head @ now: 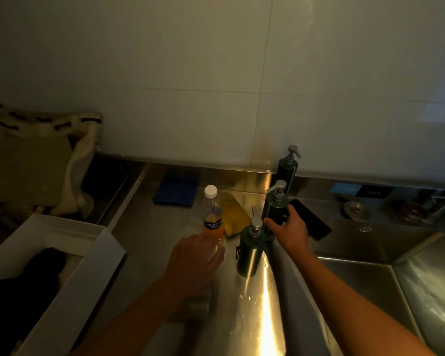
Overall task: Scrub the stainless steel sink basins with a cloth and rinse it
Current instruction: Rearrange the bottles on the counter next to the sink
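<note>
Dim light; steel counter (244, 291) with a bright glare streak down its middle and water droplets near it.

Left hand (195, 263): fingers wrapped around the lower part of a clear plastic bottle (212, 214) with a white cap, blue label and orange liquid. Bottle upright on the counter. A pale cloth (199, 304) lies under the left wrist, bunched on the counter; edges hard to make out in the shadow.

Right hand (289, 228): closed around the body of the middle pump bottle (276, 204), dark green with a silver pump head. Thumb on the near-left side, fingers round the far-right side.

Two more dark green pump bottles: one nearer (249, 250), standing on the counter just left of the right hand; one farther (288, 167), against the back ledge by the tiled wall (216, 73).

Yellow sponge (235, 217) lies flat between the plastic bottle and the pump bottles. Blue folded cloth (176, 188) farther back, left of the sponge, near the wall. Dark phone (311, 219) lies tilted on the sink edge just right of the right hand.

Sink basin (370, 245) occupies the right side; a second, wet basin (432, 286) at far right, divided by a ridge. Round metal drain plug (356, 210) on the ledge behind the sink.

Left edge: white box (70, 255) with dark contents.
</note>
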